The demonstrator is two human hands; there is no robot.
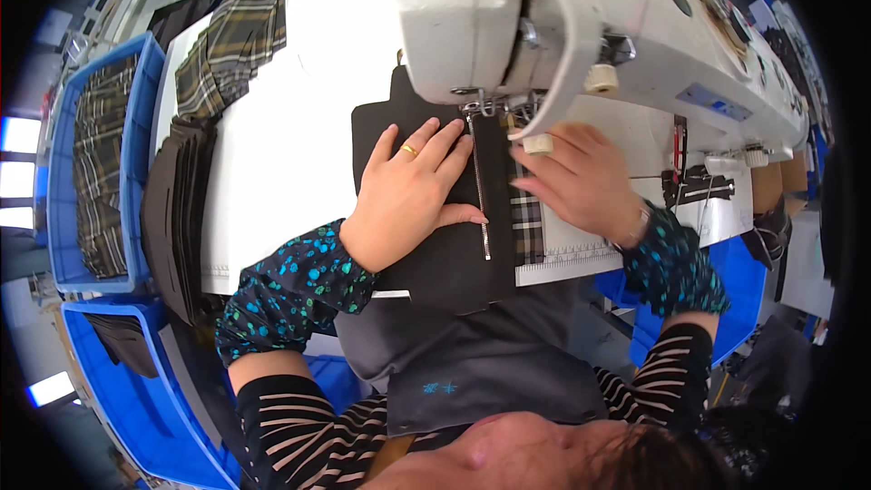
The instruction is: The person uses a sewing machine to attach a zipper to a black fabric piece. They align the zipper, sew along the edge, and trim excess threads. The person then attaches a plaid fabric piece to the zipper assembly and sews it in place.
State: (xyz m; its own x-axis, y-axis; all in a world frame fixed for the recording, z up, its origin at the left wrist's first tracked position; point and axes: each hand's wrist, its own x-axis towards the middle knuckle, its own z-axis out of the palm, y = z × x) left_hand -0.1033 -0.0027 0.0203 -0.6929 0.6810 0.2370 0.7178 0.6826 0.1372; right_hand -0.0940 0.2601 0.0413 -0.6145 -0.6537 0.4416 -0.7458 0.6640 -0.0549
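A dark brown fabric panel (386,132) lies flat on the white sewing table, its upper edge under the head of a white sewing machine (454,45). A metal zipper (481,191) runs down the panel, from the presser foot (485,107) toward me. My left hand (408,186) rests flat and open on the panel, thumb touching the zipper. Along the panel's right edge a strip of plaid fabric (528,231) shows beneath. My right hand (581,177) hovers at or lies on that strip, fingers stretched out, thumb apart; the machine's curved white guard partly hides its fingertips.
At left stand a stack of dark panels (177,209), draped plaid cloth (231,45) and a blue bin (150,145) of plaid pieces. Another blue bin (172,399) sits below. Small scissors (679,150) and dark zipper pieces (703,187) lie on the right.
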